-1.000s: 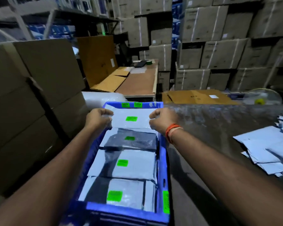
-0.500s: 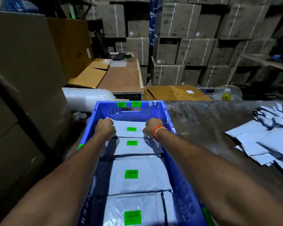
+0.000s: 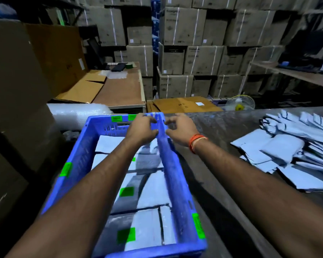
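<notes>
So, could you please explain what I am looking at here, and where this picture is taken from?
There is no machine here: a person wears a wide-angle camera on the head, so the one view looks forward and down along both bare forearms. The left hand and the right hand, with an orange wristband, meet at the far right corner of a blue crate. Their fingers are curled there, but blur hides whether they grip the rim. The crate holds white packages with green labels. It stands at the left edge of a grey table, which carries a pile of flat white mailer bags. Stacked cardboard boxes fill the background.
</notes>
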{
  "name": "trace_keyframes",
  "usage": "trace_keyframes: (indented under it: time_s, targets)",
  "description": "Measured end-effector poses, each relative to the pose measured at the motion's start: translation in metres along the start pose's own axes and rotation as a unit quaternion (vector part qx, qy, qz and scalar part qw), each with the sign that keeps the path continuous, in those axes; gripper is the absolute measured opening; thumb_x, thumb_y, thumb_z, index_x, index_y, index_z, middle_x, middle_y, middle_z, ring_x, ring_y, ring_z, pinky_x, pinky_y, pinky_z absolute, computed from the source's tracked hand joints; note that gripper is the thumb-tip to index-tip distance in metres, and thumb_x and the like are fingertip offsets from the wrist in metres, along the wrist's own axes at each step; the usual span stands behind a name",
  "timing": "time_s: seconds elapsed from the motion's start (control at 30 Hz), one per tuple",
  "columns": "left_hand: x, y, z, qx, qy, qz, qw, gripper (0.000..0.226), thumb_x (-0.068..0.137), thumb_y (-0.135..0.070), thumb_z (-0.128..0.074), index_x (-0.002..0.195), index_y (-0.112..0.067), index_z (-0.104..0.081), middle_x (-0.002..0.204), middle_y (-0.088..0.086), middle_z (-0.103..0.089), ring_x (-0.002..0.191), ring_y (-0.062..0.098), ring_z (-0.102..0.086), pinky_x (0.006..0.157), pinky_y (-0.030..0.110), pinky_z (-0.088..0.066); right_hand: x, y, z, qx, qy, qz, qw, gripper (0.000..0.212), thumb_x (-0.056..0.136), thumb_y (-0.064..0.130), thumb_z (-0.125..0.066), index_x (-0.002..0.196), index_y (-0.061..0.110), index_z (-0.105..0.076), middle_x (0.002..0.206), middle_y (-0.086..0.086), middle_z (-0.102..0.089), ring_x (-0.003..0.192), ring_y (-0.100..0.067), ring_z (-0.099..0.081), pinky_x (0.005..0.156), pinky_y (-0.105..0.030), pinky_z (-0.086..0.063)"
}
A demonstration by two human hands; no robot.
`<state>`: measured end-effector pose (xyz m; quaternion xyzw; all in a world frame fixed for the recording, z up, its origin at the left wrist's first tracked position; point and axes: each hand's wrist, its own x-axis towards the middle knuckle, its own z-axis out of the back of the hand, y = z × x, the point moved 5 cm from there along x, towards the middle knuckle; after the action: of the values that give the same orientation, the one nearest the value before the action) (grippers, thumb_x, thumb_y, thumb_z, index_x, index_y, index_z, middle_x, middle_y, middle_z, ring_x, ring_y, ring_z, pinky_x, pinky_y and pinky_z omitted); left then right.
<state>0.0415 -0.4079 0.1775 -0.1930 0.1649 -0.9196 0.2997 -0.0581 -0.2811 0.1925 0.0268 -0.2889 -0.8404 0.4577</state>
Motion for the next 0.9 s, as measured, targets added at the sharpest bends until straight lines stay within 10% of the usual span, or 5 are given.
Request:
trace_keyframes:
  time_s: [0.4,0.7,0.9]
  targets:
    - [0.005,-0.231,-0.087,0.024,0.029,-0.038,0.999,0.035,0.086,-0.028,-0.071,0.12,-0.017,-0.074,0.112,0.008,-0.073,0.108,0.025,-0.067,0.087,0.029,-0.049,-0.051,-0.234,0.111,-0.05,-0.022,-0.059,0.997,0.034,0.081,0.019,-0.065,0.114,0.016,-0.074,0.117,-0.012,-0.069,0.118,-0.029,-0.058,0.101,-0.03,-0.045]
    - [-0.026,-0.31,-0.214,-0.002,0.141,0.034,0.989,0.034,0.086,-0.027,-0.071,0.118,-0.018,-0.075,0.124,0.004,-0.071,0.116,0.022,-0.064,0.096,0.027,-0.047,-0.102,-0.396,0.127,-0.243,-0.028,-0.11,0.963,0.049,0.087,0.01,-0.06,0.134,0.017,-0.049,0.141,-0.013,-0.037,0.13,-0.036,-0.036,0.095,-0.045,-0.044]
    - [-0.048,-0.327,-0.251,-0.093,0.116,0.086,0.985,0.021,0.082,-0.02,-0.07,0.101,-0.026,-0.076,0.079,-0.005,-0.072,0.058,0.003,-0.062,0.05,0.008,-0.041,-0.105,-0.432,0.11,-0.346,-0.028,-0.069,0.935,0.037,0.091,0.006,-0.049,0.128,0.013,-0.051,0.129,-0.013,-0.05,0.118,-0.033,-0.046,0.084,-0.042,-0.046]
